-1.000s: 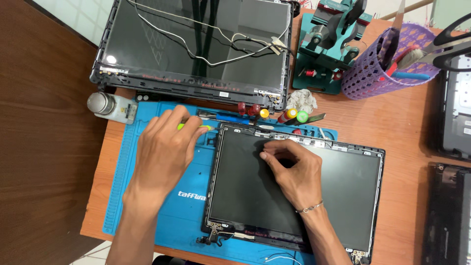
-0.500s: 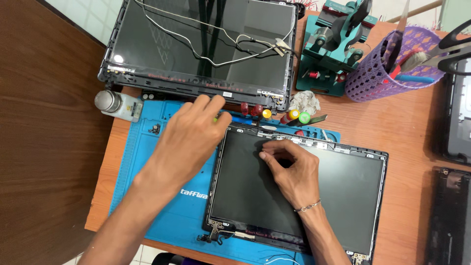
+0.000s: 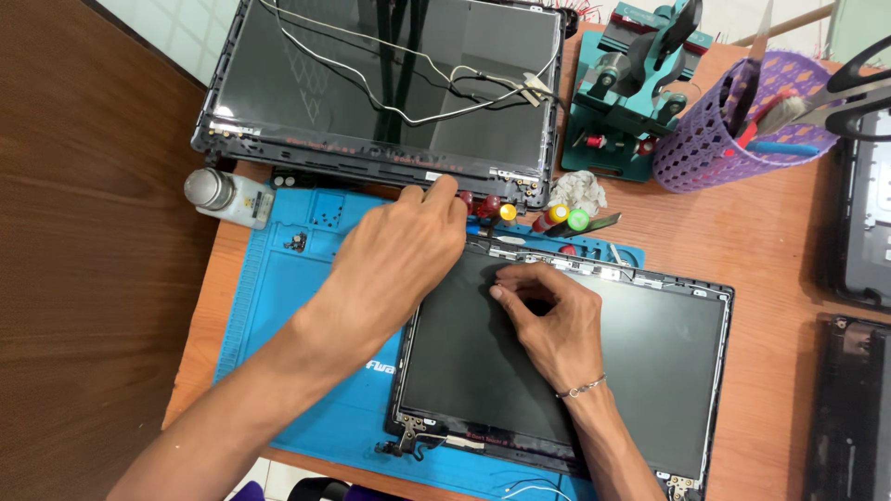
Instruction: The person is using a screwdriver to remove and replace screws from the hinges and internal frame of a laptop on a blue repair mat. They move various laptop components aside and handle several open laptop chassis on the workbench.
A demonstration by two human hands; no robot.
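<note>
Blue silicone mat (image 3: 306, 306) is bearing the laptop screen panel (image 3: 650, 371); the left hand (image 3: 399, 260) is reaching, fingers loosely curled, among the screwdriver handles (image 3: 506, 211), grip hidden, and could be knocking them loose. The right hand (image 3: 552, 320) is pressing fingertips flat, grasping nothing, risking cracked glass.

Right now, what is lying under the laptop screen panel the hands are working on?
Under the laptop screen panel lies a blue work mat, on the wooden table. The left hand and right hand cover its top edge, and the panel hides the mat beneath.
</note>
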